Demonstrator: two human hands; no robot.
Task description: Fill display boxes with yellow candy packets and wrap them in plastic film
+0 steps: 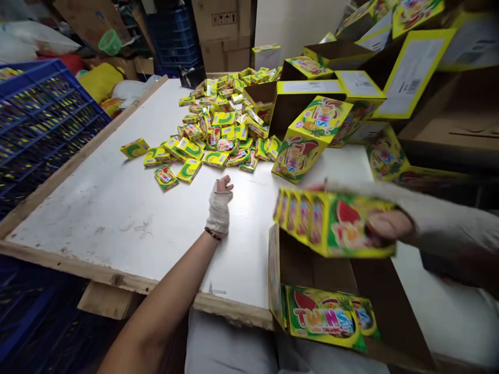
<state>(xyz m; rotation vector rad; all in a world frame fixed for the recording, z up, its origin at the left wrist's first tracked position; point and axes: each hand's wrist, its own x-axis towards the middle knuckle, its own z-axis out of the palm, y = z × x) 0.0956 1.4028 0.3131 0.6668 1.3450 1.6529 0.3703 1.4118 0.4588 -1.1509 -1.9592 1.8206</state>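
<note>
My right hand (385, 224), blurred, grips a row of small yellow-green Twins boxes (315, 221), with its thumb over the front box. The row is held above an open brown carton (372, 291) at the table's front edge. Inside that carton stand other Twins boxes (322, 317) with watermelon and pineapple prints. My left hand (221, 202), in a pale fingerless wrap with a dark bead bracelet below it, is over the white table (117, 208). Its fingers are partly bent, with nothing visible in them. Just beyond it lies a heap of small loose Twins boxes (224, 145).
Bigger yellow display cartons (307, 137) are piled at the back right, some with open tops. Blue plastic crates (50, 114) stand along the left side. A raised wooden rim (89, 150) edges the table. Brown cardboard boxes (224, 31) and a small black box (192, 77) are at the back.
</note>
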